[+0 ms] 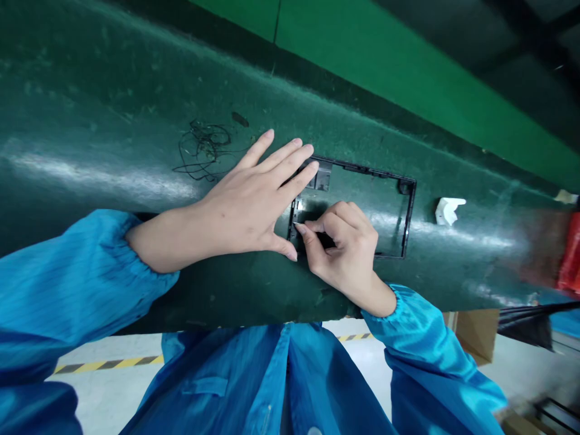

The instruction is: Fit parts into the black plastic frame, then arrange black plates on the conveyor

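Note:
A thin black rectangular plastic frame (410, 220) lies flat on the green work surface. My left hand (254, 202) rests over the frame's left end with its fingers stretched and apart, the thumb pointing toward me. Thumb and forefinger of my right hand (344, 238) are pinched together at the inner left edge of the frame. Something small and pale shows at those fingertips, too small to name. Part of the frame's near side and left end is hidden under my hands.
A tangle of thin black strands (203, 148) lies left of my left hand, beside a small dark scrap (240, 119). Right of the frame sits a small white plastic piece (448, 210). A red object (570, 257) is at the far right, and a cardboard box (475, 332) stands below the table edge.

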Available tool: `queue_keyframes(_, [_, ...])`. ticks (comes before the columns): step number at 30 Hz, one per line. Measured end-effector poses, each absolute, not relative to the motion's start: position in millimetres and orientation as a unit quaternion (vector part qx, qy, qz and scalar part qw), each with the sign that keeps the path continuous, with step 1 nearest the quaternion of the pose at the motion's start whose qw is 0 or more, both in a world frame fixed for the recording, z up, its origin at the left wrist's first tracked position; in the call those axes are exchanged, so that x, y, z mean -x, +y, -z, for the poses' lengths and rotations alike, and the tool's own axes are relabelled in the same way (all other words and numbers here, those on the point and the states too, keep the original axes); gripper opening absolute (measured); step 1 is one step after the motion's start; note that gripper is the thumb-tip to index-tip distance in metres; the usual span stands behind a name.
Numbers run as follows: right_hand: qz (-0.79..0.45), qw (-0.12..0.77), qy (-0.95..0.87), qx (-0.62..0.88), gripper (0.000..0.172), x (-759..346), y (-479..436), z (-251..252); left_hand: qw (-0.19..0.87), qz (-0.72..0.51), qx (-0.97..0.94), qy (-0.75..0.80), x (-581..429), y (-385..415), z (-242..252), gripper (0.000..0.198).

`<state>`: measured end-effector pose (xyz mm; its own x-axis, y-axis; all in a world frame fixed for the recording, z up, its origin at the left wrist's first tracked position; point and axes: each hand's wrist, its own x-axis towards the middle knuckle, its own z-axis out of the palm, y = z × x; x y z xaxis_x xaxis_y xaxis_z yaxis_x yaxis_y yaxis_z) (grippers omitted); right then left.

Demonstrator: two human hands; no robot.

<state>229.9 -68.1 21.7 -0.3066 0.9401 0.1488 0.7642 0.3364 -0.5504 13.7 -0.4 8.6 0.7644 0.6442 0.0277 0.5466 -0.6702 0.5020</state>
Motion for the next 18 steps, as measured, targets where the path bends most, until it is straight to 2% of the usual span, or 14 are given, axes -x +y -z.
queue_keyframes(13, [-0.189, 0.233, -0.771, 0.561, 0.022, -225.3, -66.1, -17.7, 0.233, -0.106, -0.912, 0.321, -10.4, 0.2, -5.0, 0.118])
queue_keyframes(18, [-0.226, 0.232, -0.773, 0.545, 0.020, -232.2, -62.2, -21.0, 0.231, -0.100, -0.913, 0.320, -10.9, 0.6, -5.0, 0.119])
